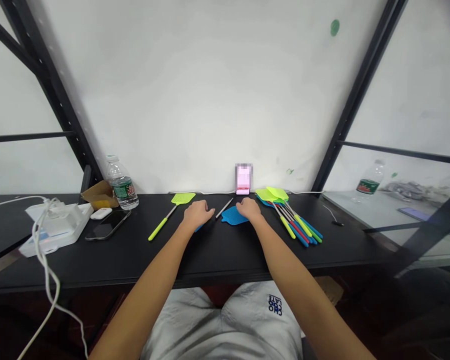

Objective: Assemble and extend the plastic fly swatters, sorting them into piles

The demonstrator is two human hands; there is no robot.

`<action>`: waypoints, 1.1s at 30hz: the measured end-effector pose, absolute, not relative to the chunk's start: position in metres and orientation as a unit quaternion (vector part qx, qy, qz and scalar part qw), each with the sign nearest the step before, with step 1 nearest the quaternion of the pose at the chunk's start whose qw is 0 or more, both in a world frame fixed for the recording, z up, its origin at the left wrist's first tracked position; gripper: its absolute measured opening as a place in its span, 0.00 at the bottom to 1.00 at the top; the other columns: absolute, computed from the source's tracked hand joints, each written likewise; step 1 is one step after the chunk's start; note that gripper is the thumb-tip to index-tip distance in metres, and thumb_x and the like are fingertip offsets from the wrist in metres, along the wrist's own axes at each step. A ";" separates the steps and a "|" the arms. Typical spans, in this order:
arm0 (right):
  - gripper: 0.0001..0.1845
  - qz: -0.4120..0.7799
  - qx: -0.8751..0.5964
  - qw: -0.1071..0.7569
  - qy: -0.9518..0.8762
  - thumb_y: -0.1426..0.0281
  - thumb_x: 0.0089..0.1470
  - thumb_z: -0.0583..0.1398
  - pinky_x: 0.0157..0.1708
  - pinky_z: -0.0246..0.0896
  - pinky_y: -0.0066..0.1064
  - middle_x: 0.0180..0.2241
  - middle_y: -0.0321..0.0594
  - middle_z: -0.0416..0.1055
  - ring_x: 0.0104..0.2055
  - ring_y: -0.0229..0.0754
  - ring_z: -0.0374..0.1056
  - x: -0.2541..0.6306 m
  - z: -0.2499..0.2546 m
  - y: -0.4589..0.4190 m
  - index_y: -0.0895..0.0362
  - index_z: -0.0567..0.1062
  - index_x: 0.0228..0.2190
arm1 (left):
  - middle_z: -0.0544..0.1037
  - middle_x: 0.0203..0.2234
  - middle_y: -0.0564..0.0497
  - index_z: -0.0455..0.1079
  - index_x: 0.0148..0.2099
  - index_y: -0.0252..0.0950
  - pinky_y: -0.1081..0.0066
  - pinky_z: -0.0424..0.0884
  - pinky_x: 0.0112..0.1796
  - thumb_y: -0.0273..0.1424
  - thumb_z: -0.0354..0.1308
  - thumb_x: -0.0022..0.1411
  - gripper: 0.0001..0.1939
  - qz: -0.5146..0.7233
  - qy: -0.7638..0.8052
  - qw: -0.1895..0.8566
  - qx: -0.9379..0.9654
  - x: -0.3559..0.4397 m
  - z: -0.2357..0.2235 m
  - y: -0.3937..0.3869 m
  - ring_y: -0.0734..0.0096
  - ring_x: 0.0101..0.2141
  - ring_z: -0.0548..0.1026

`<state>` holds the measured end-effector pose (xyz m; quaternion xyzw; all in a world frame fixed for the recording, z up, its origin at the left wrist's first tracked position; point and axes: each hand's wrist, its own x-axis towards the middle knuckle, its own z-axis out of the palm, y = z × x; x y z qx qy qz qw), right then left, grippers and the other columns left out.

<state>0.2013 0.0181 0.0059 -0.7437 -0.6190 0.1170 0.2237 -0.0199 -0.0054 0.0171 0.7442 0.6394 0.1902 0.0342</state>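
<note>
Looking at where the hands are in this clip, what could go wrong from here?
The upright phone stands just behind the right hand, so a forward reach might knock it over. The pile of fly swatters lies close to the right of that hand; a sideways sweep could scatter the crossed handles. The slim metal rod shows between the hands and might get bumped if they close together.

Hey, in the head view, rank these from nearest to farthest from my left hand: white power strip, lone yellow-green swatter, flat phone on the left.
From your left hand:
1. Yellow-green swatter, just to its left
2. Flat phone, farther left
3. Power strip, beyond the phone, farthest left
</note>
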 end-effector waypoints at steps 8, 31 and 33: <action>0.17 0.118 -0.745 0.217 -0.619 0.61 0.56 0.55 0.40 0.63 0.35 0.43 0.51 0.74 0.46 0.52 0.71 0.201 0.008 0.017 0.58 0.76 0.39 | 0.78 0.39 0.42 0.71 0.35 0.38 0.66 0.67 0.35 0.49 0.55 0.54 0.19 0.144 0.640 0.064 0.752 -0.020 0.019 -0.006 0.53 0.40 0.75; 0.17 0.112 -0.745 0.214 -0.622 0.60 0.55 0.55 0.39 0.63 0.35 0.43 0.52 0.74 0.45 0.52 0.71 0.202 0.006 0.019 0.58 0.77 0.38 | 0.78 0.37 0.46 0.72 0.36 0.38 0.71 0.66 0.35 0.41 0.57 0.58 0.12 0.160 0.569 0.039 0.806 -0.009 0.003 -0.001 0.61 0.41 0.75; 0.17 0.111 -0.744 0.212 -0.624 0.60 0.55 0.55 0.38 0.64 0.35 0.43 0.51 0.75 0.45 0.52 0.72 0.201 0.007 0.018 0.58 0.77 0.37 | 0.78 0.38 0.46 0.71 0.36 0.38 0.70 0.66 0.36 0.38 0.55 0.59 0.10 0.159 0.569 0.037 0.806 -0.008 0.002 -0.002 0.62 0.41 0.74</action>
